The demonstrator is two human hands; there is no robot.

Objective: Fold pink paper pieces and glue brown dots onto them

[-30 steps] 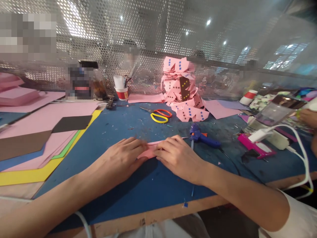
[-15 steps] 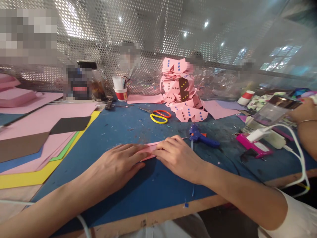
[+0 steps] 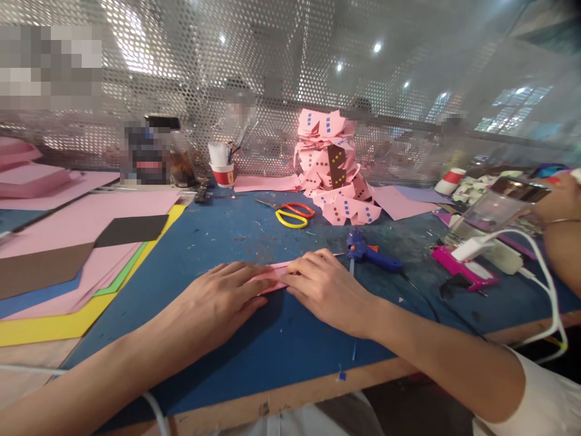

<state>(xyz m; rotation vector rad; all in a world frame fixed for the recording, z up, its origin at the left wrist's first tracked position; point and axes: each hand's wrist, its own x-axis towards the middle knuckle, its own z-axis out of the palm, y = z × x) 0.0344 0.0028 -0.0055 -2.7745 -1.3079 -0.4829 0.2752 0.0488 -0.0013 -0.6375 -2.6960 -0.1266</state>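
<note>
On the blue tabletop, a narrow folded piece of pink paper lies in front of me, mostly hidden under my fingers. My left hand holds its left part, fingers together and pressed down over it. From the right, my right hand grips the same paper with bent fingers. Just beyond my right fingertips lies a blue glue gun with a glue stick in it. Scissors with red and yellow handles rest farther back.
Coloured paper sheets are spread at the left. A pink paper structure with small coloured squares stands at the back. A red-and-white cup holds tools. At right are a pink device, a white cable and another person's arm.
Both hands keep their places on the pink paper, with hardly any motion. The view has shifted very slightly.
</note>
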